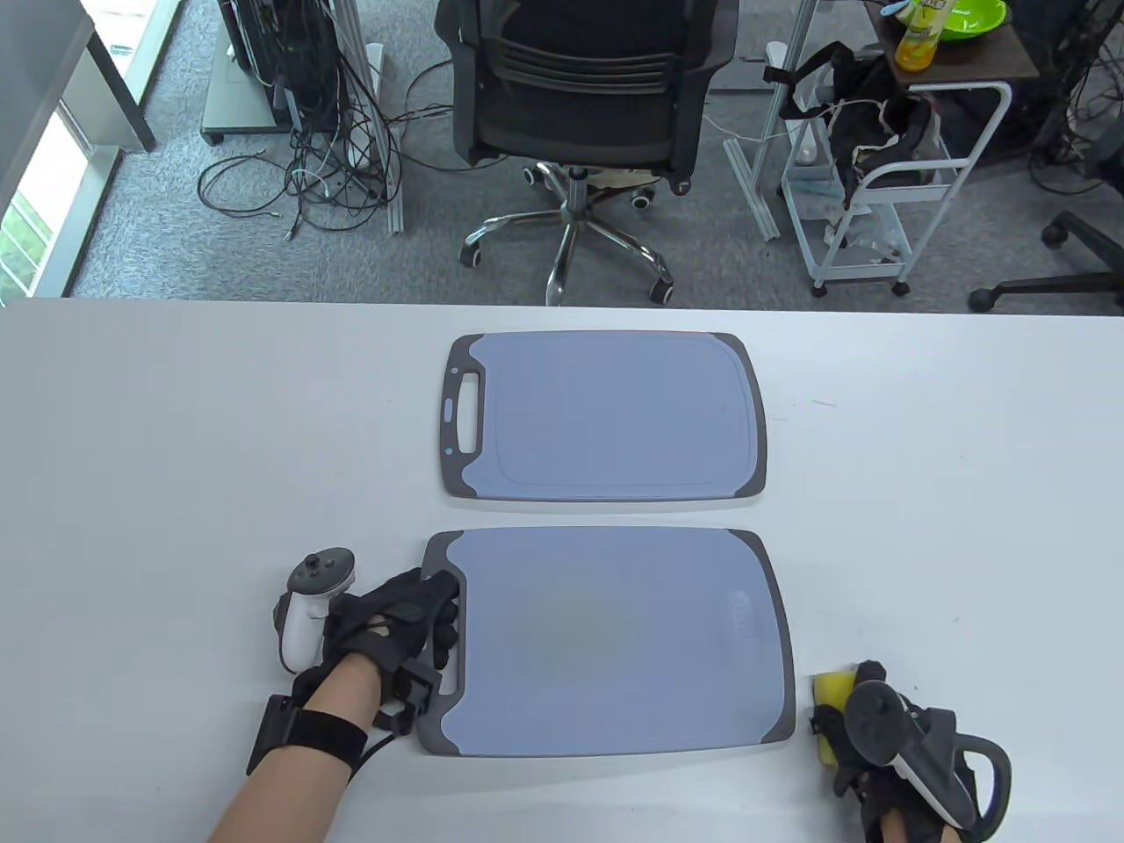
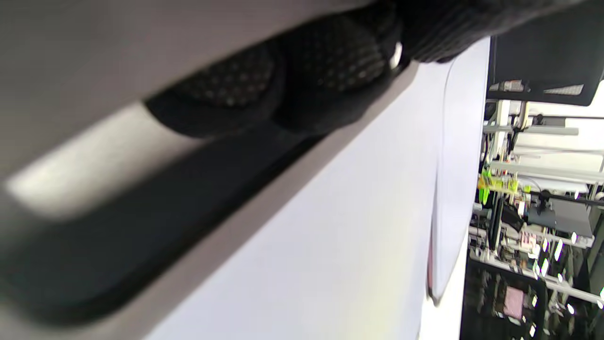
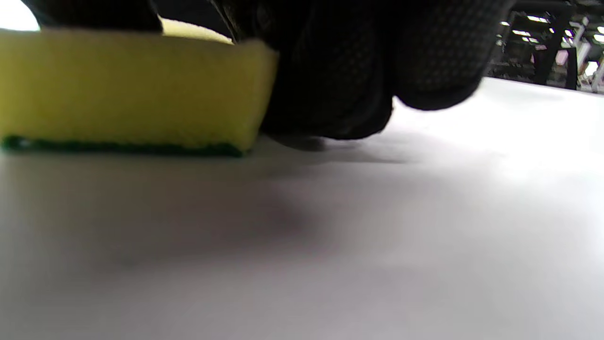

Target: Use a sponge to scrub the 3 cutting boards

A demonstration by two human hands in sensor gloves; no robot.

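Two blue-grey cutting boards with dark rims are in view on the white table. The near cutting board is the larger, and the far cutting board lies just behind it. My left hand grips the near board's handle at its left end, fingers curled at the slot. My right hand holds a yellow sponge just off the near board's right front corner. The sponge rests green side down on the table, with gloved fingers against it.
A black office chair stands beyond the table's far edge, with cables to its left and a white cart to its right. Bare table surface lies around the sponge.
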